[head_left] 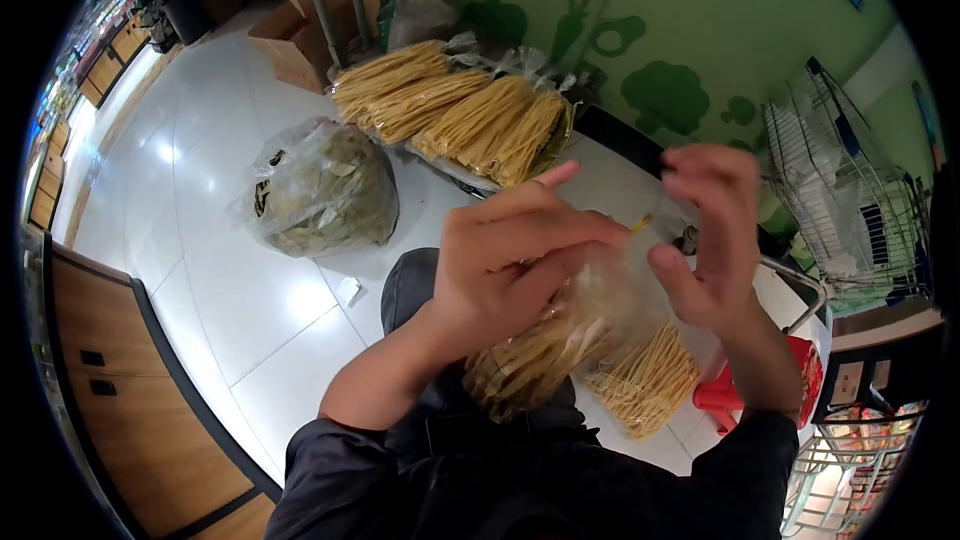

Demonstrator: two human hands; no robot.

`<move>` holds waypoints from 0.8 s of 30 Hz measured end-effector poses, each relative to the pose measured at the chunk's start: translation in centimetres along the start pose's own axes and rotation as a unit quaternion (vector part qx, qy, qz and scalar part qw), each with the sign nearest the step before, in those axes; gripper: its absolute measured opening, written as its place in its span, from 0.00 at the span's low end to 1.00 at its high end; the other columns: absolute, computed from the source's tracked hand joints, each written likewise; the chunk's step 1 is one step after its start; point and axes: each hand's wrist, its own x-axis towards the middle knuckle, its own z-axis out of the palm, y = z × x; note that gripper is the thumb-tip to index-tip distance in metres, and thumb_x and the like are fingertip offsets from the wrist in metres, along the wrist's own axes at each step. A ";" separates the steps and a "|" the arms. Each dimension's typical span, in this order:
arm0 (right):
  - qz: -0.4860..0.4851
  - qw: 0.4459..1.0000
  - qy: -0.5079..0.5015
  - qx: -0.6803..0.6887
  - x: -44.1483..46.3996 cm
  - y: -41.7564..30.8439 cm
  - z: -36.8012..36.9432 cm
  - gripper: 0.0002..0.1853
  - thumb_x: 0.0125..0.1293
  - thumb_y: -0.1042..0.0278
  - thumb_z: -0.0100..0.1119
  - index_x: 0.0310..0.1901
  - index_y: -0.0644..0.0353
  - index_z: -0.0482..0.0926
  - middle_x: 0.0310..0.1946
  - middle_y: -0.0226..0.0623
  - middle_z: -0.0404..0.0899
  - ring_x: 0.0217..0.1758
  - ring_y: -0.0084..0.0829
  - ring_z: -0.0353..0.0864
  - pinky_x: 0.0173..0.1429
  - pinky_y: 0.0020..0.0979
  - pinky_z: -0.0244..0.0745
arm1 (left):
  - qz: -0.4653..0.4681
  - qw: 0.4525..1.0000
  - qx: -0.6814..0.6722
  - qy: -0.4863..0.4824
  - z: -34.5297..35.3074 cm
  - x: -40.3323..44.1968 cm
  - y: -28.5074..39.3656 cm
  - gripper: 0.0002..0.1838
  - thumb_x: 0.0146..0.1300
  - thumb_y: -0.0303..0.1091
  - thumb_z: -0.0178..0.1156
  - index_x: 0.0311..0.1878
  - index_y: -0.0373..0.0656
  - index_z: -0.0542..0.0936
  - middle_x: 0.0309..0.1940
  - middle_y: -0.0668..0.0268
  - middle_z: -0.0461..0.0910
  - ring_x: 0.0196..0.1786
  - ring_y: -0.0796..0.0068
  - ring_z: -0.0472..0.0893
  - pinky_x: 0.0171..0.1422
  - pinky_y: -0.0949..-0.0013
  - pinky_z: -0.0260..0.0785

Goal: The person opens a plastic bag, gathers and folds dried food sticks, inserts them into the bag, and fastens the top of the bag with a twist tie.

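Note:
My left hand [520,250] is closed on the gathered neck of a clear plastic bag [530,355] of yellow-brown dried sticks. A short yellow tie [641,224] shows just beyond its fingertips. My right hand [708,230], slightly blurred, is raised to the right of the bag's neck, its thumb and fingers apart. The bag hangs over my lap. Below and right of it lies a bundle of pale yellow dried sticks [648,380]. Part of the bag's top is hidden behind my left fingers.
Several bagged bundles of yellow sticks [450,105] lie on a cart ahead. A clear bag of dried leaves [335,190] stands on the tiled floor [215,305]. A wire shopping cart [845,190] and a red stool [722,397] are at right, wooden cabinets [150,390] at left.

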 end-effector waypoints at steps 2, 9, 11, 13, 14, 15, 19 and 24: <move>-0.193 0.970 0.031 -0.141 -0.1 0.5 -0.8 0.20 0.52 0.72 0.73 0.50 0.56 0.85 0.52 0.38 0.76 0.53 0.38 0.79 0.58 0.48 0.77 | -0.018 0.999 -0.029 0.000 0.2 -0.1 0.0 0.12 0.57 0.14 0.62 0.43 0.35 0.87 0.32 0.63 0.84 0.34 0.70 0.83 0.73 0.46 0.68; -0.257 0.952 0.001 -0.165 1.1 0.4 0.0 0.19 0.47 0.73 0.75 0.44 0.54 0.88 0.47 0.34 0.80 0.51 0.38 0.82 0.62 0.53 0.76 | -0.066 0.997 -0.030 0.039 0.9 -0.1 -0.2 0.13 0.55 0.14 0.63 0.42 0.38 0.88 0.32 0.65 0.85 0.36 0.71 0.83 0.72 0.51 0.70; -0.278 0.937 -0.044 -0.209 1.2 0.4 -0.2 0.15 0.48 0.76 0.74 0.41 0.54 0.85 0.47 0.36 0.80 0.53 0.41 0.82 0.62 0.58 0.77 | -0.065 0.996 -0.041 0.038 1.1 -0.3 -0.4 0.12 0.55 0.15 0.64 0.42 0.38 0.88 0.32 0.65 0.85 0.36 0.71 0.83 0.72 0.51 0.70; -0.325 0.915 -0.043 -0.236 1.0 0.6 0.0 0.14 0.49 0.75 0.74 0.39 0.53 0.84 0.46 0.34 0.81 0.53 0.40 0.82 0.61 0.60 0.78 | -0.086 0.992 -0.071 0.055 1.1 -0.5 -0.4 0.12 0.53 0.15 0.66 0.41 0.37 0.87 0.31 0.64 0.83 0.35 0.73 0.82 0.71 0.52 0.71; -0.343 0.906 -0.037 -0.246 0.9 0.7 0.1 0.14 0.49 0.75 0.74 0.38 0.53 0.84 0.46 0.33 0.81 0.52 0.39 0.82 0.61 0.60 0.79 | -0.082 0.992 -0.079 0.048 1.3 -0.4 -0.3 0.12 0.53 0.15 0.66 0.41 0.37 0.87 0.31 0.64 0.83 0.35 0.73 0.82 0.71 0.52 0.71; -0.361 0.896 -0.030 -0.256 0.8 0.8 0.1 0.13 0.50 0.74 0.75 0.38 0.53 0.83 0.45 0.32 0.82 0.52 0.38 0.83 0.60 0.60 0.79 | -0.099 0.990 -0.083 0.050 1.4 -0.3 -0.1 0.12 0.53 0.15 0.67 0.41 0.36 0.87 0.31 0.64 0.83 0.35 0.74 0.81 0.72 0.52 0.71; -0.398 0.883 0.015 -0.248 1.0 1.2 0.6 0.12 0.52 0.75 0.73 0.37 0.50 0.84 0.43 0.28 0.82 0.51 0.34 0.83 0.60 0.59 0.80 | -0.149 0.983 -0.106 0.032 1.0 -0.4 0.2 0.11 0.53 0.14 0.66 0.40 0.34 0.86 0.32 0.63 0.82 0.38 0.74 0.81 0.72 0.52 0.70; -0.462 0.843 0.065 -0.268 1.7 2.5 1.0 0.09 0.56 0.72 0.70 0.39 0.49 0.84 0.41 0.27 0.81 0.49 0.32 0.83 0.57 0.57 0.82 | -0.157 0.982 -0.100 0.012 1.1 -0.4 0.1 0.12 0.54 0.12 0.64 0.41 0.32 0.85 0.34 0.61 0.82 0.41 0.72 0.83 0.73 0.51 0.69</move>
